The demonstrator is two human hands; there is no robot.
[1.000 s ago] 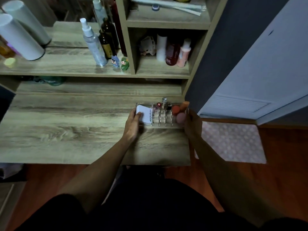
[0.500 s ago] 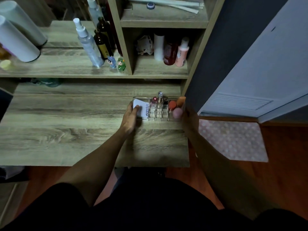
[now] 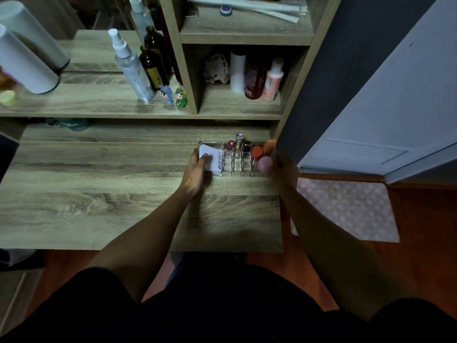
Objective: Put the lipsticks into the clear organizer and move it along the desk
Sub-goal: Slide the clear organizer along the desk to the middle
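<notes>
The clear organizer (image 3: 237, 167) stands at the far right of the wooden desk (image 3: 99, 194), close under the shelf. Upright in its back slots are a pink-capped lipstick (image 3: 231, 144), a silver lipstick (image 3: 238, 139) and a dark one (image 3: 246, 146). A white sachet (image 3: 214, 158) fills its left part, and orange and pink sponges (image 3: 257, 152) its right. My left hand (image 3: 195, 173) grips the organizer's left end, fingers over the sachet. My right hand (image 3: 282, 167) holds the right end, partly in shadow.
A shelf above the desk carries a spray bottle (image 3: 131, 65), brown bottles (image 3: 152, 68), two small figurines (image 3: 173, 95) and white cylinders (image 3: 22, 60). A cubby holds bottles (image 3: 254, 78). A dark wall panel (image 3: 321, 82) borders the desk's right edge. A pink mat (image 3: 346, 209) lies on the floor.
Both hands have slid the organizer away from me, toward the back of the desk under the shelf. The grip on both ends is unchanged.
</notes>
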